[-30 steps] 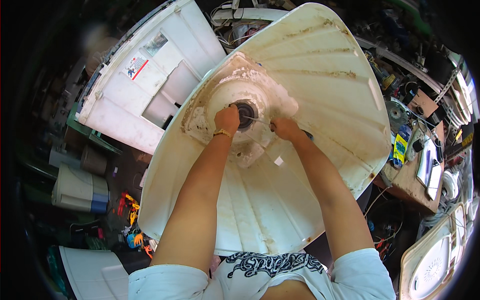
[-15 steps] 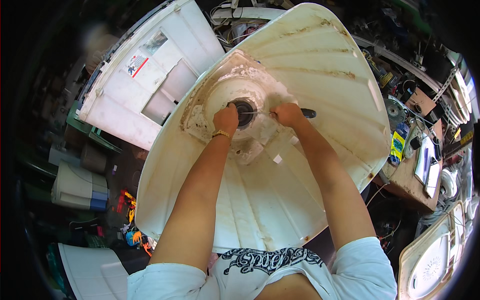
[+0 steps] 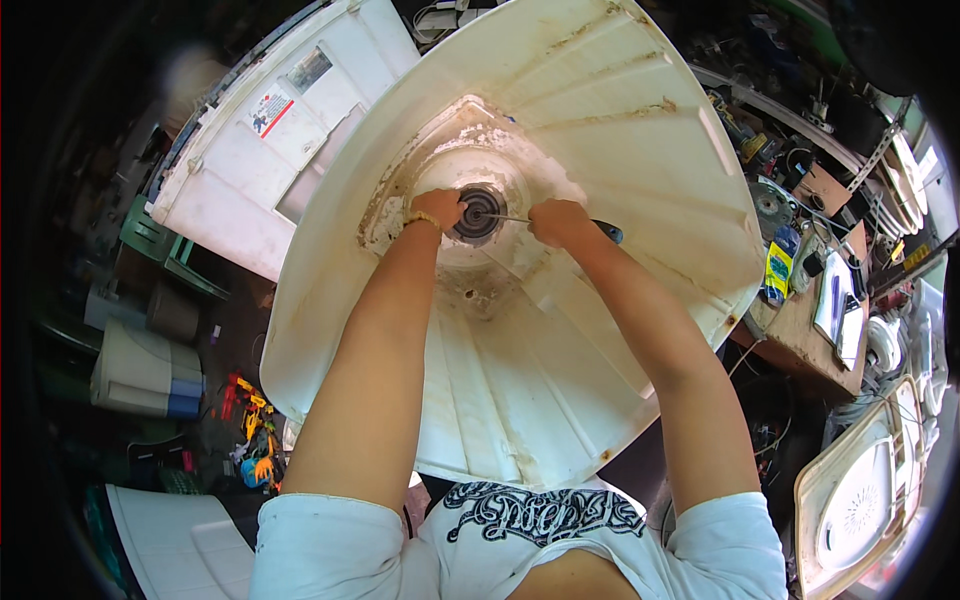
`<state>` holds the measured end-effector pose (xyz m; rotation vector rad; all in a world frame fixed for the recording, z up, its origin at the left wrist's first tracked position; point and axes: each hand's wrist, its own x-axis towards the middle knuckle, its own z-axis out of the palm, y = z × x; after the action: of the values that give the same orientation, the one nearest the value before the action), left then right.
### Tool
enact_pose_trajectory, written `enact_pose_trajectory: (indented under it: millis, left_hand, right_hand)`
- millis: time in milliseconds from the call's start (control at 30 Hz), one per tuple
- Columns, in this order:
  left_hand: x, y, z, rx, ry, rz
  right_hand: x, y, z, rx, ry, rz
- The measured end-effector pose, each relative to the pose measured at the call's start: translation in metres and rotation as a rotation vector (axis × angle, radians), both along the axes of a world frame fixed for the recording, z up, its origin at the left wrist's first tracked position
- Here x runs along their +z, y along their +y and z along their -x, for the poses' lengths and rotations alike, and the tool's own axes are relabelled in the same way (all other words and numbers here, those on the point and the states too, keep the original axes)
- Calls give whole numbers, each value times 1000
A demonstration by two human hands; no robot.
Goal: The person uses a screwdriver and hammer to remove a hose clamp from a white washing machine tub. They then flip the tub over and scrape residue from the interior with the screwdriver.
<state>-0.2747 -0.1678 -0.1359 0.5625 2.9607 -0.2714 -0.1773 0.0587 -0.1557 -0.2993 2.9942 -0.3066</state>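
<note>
A large cream plastic tub part (image 3: 540, 390), stained brown along its ribs, lies in front of me with its hollow side up. At its hub is a round black rubber-like ring (image 3: 480, 228). My right hand (image 3: 560, 222) is closed around a screwdriver (image 3: 609, 231); its dark handle end sticks out to the right, and the thin metal shaft points left with its tip over the ring's middle. My left hand (image 3: 436, 207) is at the ring's left edge with curled fingers. What those fingers pinch, if anything, is hidden.
A white appliance housing (image 3: 240, 170) stands at the far left. On the right, a cluttered workbench (image 3: 785, 335) holds tools, cables and a yellow packet (image 3: 778, 272). A cream lid-like panel (image 3: 860, 490) leans at the lower right. Small coloured items (image 3: 255, 425) litter the floor at left.
My left hand has shifted up and left along the ring, uncovering more of it. The screwdriver's tip now shows over the ring's middle. The whole view has shifted slightly.
</note>
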Motion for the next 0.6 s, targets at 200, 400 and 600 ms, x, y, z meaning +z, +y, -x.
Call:
enact_pose_trajectory:
  millis: [200, 400, 600]
  left_hand:
    - [22, 8, 0, -108, 26, 130]
    - [-8, 18, -35, -520, 248, 249]
    - [-29, 2, -33, -595, 448, 261]
  right_hand:
    - [90, -3, -38, 24, -36, -279]
    - [122, 28, -108, -27, 59, -182]
    - [97, 54, -162, 3, 142, -98]
